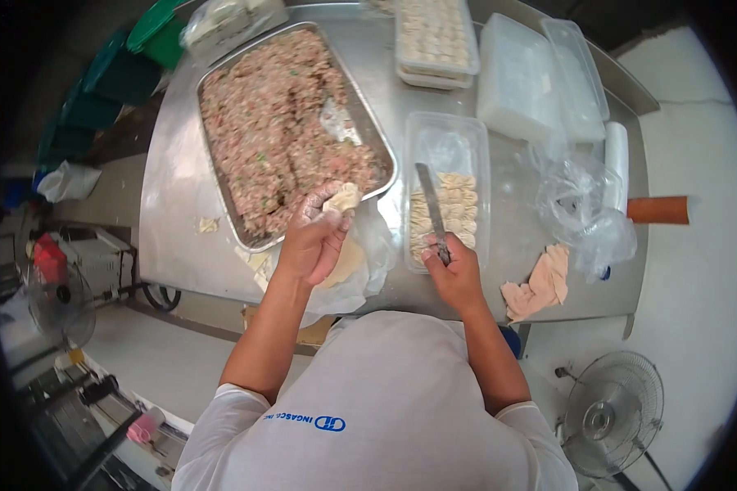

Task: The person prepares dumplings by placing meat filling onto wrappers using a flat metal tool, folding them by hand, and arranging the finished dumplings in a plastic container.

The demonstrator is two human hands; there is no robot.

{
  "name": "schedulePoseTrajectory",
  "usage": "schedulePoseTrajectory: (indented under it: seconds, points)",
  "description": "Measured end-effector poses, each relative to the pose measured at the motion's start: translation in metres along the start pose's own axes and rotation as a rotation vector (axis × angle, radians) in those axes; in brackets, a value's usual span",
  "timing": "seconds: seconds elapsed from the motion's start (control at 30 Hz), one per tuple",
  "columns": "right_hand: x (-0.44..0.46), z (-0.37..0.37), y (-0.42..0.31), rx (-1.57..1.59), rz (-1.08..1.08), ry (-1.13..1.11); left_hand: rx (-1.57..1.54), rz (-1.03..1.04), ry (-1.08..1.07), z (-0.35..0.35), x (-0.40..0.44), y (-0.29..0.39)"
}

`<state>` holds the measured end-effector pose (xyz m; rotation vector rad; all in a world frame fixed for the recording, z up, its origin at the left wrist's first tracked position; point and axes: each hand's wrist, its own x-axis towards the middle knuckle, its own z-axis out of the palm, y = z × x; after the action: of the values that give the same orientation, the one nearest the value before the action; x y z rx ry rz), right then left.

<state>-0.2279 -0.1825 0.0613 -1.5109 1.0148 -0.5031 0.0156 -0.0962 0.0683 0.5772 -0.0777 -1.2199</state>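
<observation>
My left hand is closed around a pleated dumpling, held up at the near corner of a metal tray. Ground meat filling with green flecks fills most of that tray. Below the hand, a stack of round dough wrappers lies on a plastic sheet, partly hidden by my wrist. In my right hand is a flat metal spatula, its blade pointing away over a clear plastic container. Rows of dumplings sit in the container's nearer half.
A container full of dumplings stands at the back, beside stacked plastic containers. On the right are a crumpled plastic bag, a white roll and a peach cloth. A dough scrap lies left of the tray.
</observation>
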Motion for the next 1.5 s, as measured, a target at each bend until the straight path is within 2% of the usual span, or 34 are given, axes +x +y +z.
schedulePoseTrajectory:
  seconds: [0.07,0.13,0.3,0.37,0.5,0.57,0.7,0.77,0.87,1.0,1.07,1.17,1.3,1.37,1.4,1.47,1.5]
  points:
    - [0.004,0.010,-0.017,-0.088,-0.031,-0.077,0.174,0.025,0.050,-0.008,-0.012,0.009]
    - [0.008,0.021,-0.033,-0.332,-0.236,-0.156,0.086,0.049,0.071,-0.016,-0.020,0.020]
    - [0.010,0.044,-0.057,-0.363,-0.307,-0.276,-0.001,0.147,0.054,-0.039,-0.036,0.033]
    - [0.011,0.048,-0.058,-0.400,-0.351,-0.308,-0.003,0.222,-0.055,-0.056,-0.036,0.031]
    - [0.009,0.054,-0.058,-0.421,-0.284,-0.341,0.029,0.241,0.015,-0.030,-0.040,0.042]
    - [0.008,0.054,-0.058,-0.412,-0.289,-0.328,-0.084,0.201,0.299,-0.012,-0.038,0.049]
    - [0.008,0.053,-0.057,-0.412,-0.286,-0.320,0.001,0.236,0.308,-0.032,-0.033,0.048]
    - [0.008,0.052,-0.057,-0.408,-0.283,-0.312,0.034,0.253,0.111,-0.051,-0.028,0.048]
    - [0.009,0.052,-0.057,-0.414,-0.251,-0.315,0.139,0.271,0.042,-0.047,-0.027,0.049]
    - [0.009,0.053,-0.054,-0.394,-0.245,-0.287,0.174,0.187,0.097,-0.038,-0.025,0.052]
    - [0.008,0.053,-0.057,-0.398,-0.250,-0.273,0.054,0.188,0.274,-0.019,-0.028,0.051]
    - [0.009,0.052,-0.054,-0.408,-0.363,-0.250,0.087,0.185,0.198,-0.043,-0.026,0.049]
    - [0.009,0.057,-0.062,-0.408,-0.435,-0.288,0.200,0.265,0.249,-0.047,-0.026,0.044]
    - [0.008,0.062,-0.067,-0.415,-0.423,-0.334,0.159,0.323,0.065,-0.055,-0.026,0.046]
    - [0.008,0.065,-0.068,-0.416,-0.423,-0.337,0.157,0.325,0.066,-0.047,-0.028,0.048]
    - [0.012,0.072,-0.068,-0.445,-0.450,-0.350,0.148,0.258,0.264,-0.022,-0.031,0.053]
    - [0.017,0.075,-0.062,-0.447,-0.451,-0.353,0.146,0.259,0.265,-0.023,-0.032,0.053]
